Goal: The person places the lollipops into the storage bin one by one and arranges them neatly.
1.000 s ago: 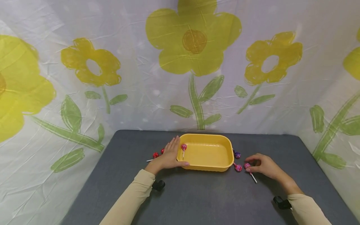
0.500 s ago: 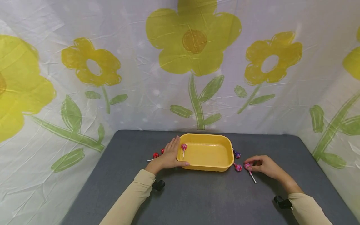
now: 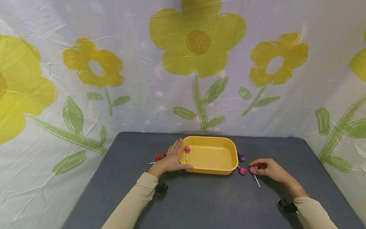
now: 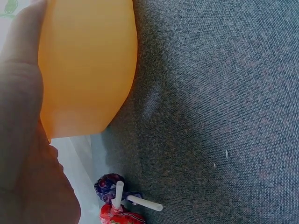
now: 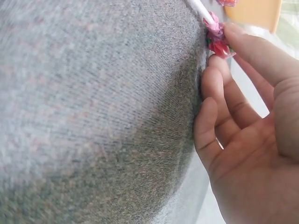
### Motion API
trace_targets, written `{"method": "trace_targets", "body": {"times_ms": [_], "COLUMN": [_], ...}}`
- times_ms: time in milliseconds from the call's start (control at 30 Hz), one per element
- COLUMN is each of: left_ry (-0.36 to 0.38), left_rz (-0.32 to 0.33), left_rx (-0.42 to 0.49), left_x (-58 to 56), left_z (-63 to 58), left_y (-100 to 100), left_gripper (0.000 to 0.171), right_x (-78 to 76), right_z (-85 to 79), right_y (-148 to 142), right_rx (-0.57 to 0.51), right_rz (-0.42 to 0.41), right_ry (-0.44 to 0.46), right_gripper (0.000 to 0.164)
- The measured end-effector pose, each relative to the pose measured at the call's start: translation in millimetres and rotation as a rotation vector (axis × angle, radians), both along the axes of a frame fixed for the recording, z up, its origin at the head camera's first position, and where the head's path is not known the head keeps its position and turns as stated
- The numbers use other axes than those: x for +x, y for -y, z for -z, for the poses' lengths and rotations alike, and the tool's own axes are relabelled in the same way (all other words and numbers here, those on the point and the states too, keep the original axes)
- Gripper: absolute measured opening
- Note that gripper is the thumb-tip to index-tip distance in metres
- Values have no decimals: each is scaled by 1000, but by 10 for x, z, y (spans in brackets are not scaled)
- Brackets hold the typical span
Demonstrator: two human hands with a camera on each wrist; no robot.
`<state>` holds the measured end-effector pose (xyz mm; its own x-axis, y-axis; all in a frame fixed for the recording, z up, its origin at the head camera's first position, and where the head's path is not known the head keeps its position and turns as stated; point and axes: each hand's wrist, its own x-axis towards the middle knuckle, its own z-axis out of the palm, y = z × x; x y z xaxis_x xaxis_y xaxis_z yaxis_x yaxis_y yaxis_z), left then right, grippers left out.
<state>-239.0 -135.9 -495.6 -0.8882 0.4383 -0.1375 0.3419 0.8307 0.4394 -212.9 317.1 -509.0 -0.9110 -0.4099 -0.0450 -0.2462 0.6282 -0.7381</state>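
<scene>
My right hand (image 3: 266,168) pinches the wrapped head of a pink lollipop (image 3: 252,169) between thumb and fingertips, low over the table to the right of the yellow bin (image 3: 211,171). Its white stick points toward the front of the table. In the right wrist view the thumb presses the lollipop's pink wrapper (image 5: 218,41). My left hand (image 3: 171,160) rests along the bin's left side, fingers straight and thumb at the front rim. In the left wrist view it lies against the bin's orange-looking wall (image 4: 88,70). Inside the bin, near its left end, lies another pink lollipop (image 3: 187,149).
Next to the bin's right side lie a pink lollipop (image 3: 242,171) and a purple lollipop (image 3: 241,157). Red lollipops (image 3: 158,157) lie left of my left hand, partly hidden by it; a purple lollipop (image 4: 108,186) shows there too. A flowered cloth (image 3: 137,95) hangs behind the grey table (image 3: 206,203).
The right hand and its lollipop have shifted only slightly, the stick turning a little more toward the front. The left hand and the bin have stayed in place.
</scene>
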Motion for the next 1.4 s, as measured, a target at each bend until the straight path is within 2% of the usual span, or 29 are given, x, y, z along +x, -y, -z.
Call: {"method": "trace_targets", "body": {"times_ms": [133,300,533,700,933,1033,1233,1400], "left_ry": [-3,-10,-17,-22,-3,4,-6,-12], "left_rz": [0,4,6,9,7,3,2,5], "left_rx": [6,16,23,19,40,38,26,19], "left_x": [5,2,-12,-17,3,12,13,8], "left_z": [2,15,36,37,8,-4,7,13], "left_y": [4,4,12,18,15,11,7,4], "left_gripper": [131,131,131,131,130,130,129,129], "right_x": [1,-2,-56,-113,-291,-389,-589,-728], "right_z": [-11,-70,-320,-455,-624,-729,-934,-1037], "right_y": [0,-34,-35,15,75,127,305,481], "right_rx": [17,-19,-58,-73,-120,-129,-139,-147], "right_rz": [-3,-2,60,67,55,48,17,-8], "right_ry": [4,15,23,25,47,72,107,123], "right_gripper": [32,31,34,35,33,38,40,41]}}
